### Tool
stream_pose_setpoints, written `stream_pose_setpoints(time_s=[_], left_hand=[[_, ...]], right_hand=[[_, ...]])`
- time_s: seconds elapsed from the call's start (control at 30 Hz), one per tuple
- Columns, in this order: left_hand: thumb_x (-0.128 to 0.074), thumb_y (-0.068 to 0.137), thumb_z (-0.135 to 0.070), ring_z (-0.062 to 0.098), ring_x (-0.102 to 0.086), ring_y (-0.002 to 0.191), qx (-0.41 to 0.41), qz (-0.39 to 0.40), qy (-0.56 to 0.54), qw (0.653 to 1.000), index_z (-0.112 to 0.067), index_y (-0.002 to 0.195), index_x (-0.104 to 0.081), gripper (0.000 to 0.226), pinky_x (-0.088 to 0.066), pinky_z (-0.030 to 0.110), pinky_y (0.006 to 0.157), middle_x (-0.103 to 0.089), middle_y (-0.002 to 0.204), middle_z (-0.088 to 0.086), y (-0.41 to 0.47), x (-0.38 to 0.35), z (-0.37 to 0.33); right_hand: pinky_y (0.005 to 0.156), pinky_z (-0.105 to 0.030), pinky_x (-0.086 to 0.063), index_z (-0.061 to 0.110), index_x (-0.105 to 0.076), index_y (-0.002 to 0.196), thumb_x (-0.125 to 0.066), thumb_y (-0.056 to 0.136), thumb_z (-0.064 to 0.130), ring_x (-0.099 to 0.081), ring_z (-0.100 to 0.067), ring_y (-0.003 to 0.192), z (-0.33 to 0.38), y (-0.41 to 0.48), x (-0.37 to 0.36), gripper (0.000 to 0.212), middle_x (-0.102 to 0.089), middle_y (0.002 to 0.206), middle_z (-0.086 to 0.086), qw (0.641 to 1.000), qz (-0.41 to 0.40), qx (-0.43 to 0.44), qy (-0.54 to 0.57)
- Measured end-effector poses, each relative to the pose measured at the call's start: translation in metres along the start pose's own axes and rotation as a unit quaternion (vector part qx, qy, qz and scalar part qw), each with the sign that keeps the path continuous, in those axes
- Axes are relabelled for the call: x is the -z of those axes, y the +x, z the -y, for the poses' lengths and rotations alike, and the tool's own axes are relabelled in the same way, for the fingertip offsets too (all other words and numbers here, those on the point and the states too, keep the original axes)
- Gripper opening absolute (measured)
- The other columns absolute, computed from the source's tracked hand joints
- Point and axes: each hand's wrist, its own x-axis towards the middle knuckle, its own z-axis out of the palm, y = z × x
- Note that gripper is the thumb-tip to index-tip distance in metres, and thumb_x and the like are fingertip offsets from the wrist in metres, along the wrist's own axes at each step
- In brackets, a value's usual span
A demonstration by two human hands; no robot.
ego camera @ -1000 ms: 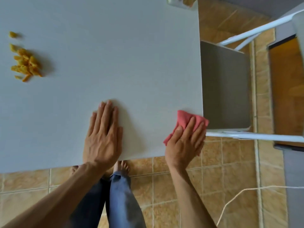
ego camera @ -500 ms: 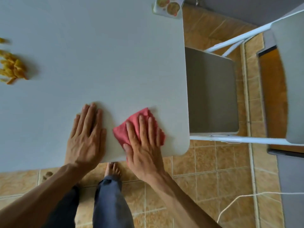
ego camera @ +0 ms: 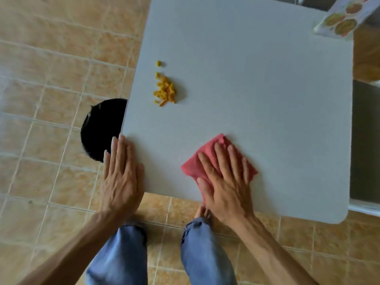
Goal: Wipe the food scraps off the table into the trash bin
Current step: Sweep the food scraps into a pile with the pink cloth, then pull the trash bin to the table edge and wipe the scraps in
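A small pile of orange food scraps [ego camera: 165, 89] lies on the white table [ego camera: 257, 83], close to its left edge. Below that edge a black trash bin [ego camera: 100, 129] stands on the floor, partly hidden by the table. My right hand [ego camera: 225, 182] presses flat on a red cloth [ego camera: 207, 156] near the table's front edge, right of and nearer than the scraps. My left hand [ego camera: 121, 175] lies flat with fingers together over the front left corner of the table, holding nothing.
A patterned packet [ego camera: 345, 19] overhangs the table's far right corner. A grey chair seat [ego camera: 365, 140] with a white frame stands just right of the table. Tan tiled floor [ego camera: 41, 79] surrounds everything. My legs in jeans and bare feet [ego camera: 202, 212] are under the front edge.
The view has swung left, bringing the bin and left table edge into sight. My right hand has slid the red cloth leftward from the right edge; my left hand has shifted to the left corner.
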Motion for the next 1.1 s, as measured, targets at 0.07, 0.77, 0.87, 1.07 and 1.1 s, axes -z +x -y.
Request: stream_pose_setpoints(time_s=[0.07, 0.77, 0.87, 1.07, 1.1], left_hand=[[-0.033, 0.101, -0.024, 0.034, -0.008, 0.152, 0.003, -0.003, -0.005, 1.000, 0.004, 0.151, -0.021, 0.058, -0.016, 0.055, 0.121, -0.014, 0.161, 0.022, -0.008, 0.005, 0.019], [-0.029, 0.100, -0.037, 0.032, -0.016, 0.151, 0.074, 0.084, -0.163, 0.980, -0.028, 0.152, -0.031, 0.053, -0.030, 0.052, 0.117, -0.025, 0.160, 0.016, -0.005, 0.044, 0.159], [-0.028, 0.097, -0.042, 0.036, -0.031, 0.144, 0.117, 0.098, -0.175, 0.973, -0.030, 0.151, -0.031, 0.056, -0.037, 0.051, 0.111, -0.035, 0.154, 0.020, 0.000, 0.053, 0.202], [-0.038, 0.097, -0.037, 0.039, -0.047, 0.132, 0.145, 0.109, -0.189, 0.965, -0.030, 0.150, -0.033, 0.054, -0.042, 0.048, 0.105, -0.046, 0.146, 0.020, 0.022, 0.063, 0.258], [-0.043, 0.098, -0.032, 0.039, -0.050, 0.128, 0.138, 0.105, -0.190, 0.966, -0.026, 0.150, -0.036, 0.052, -0.043, 0.046, 0.102, -0.048, 0.144, 0.020, 0.025, 0.064, 0.265]], right_hand=[[0.122, -0.060, -0.022, 0.028, -0.036, 0.158, -0.040, 0.103, 0.049, -0.024, -0.040, 0.155, 0.017, 0.020, -0.006, 0.059, -0.025, 0.169, -0.011, 0.980, -0.048, -0.190, -0.016], [0.120, -0.058, -0.028, 0.010, -0.069, 0.129, -0.054, 0.088, 0.034, -0.032, -0.045, 0.148, 0.192, 0.099, 0.042, 0.050, -0.035, 0.160, -0.026, 0.948, -0.099, -0.278, 0.118], [0.120, -0.044, -0.033, 0.017, -0.064, 0.135, -0.054, 0.096, 0.029, -0.036, -0.031, 0.148, 0.256, 0.125, 0.041, 0.042, -0.038, 0.161, -0.017, 0.968, -0.051, -0.138, 0.203], [0.126, -0.043, -0.027, 0.037, -0.039, 0.155, -0.045, 0.107, 0.037, -0.016, -0.019, 0.157, 0.309, 0.175, -0.017, 0.049, -0.015, 0.171, -0.001, 0.961, 0.155, -0.068, 0.218], [0.126, -0.043, -0.027, 0.037, -0.038, 0.156, -0.044, 0.107, 0.036, -0.016, -0.020, 0.157, 0.310, 0.181, -0.025, 0.049, -0.015, 0.172, -0.001, 0.960, 0.168, -0.078, 0.210]])
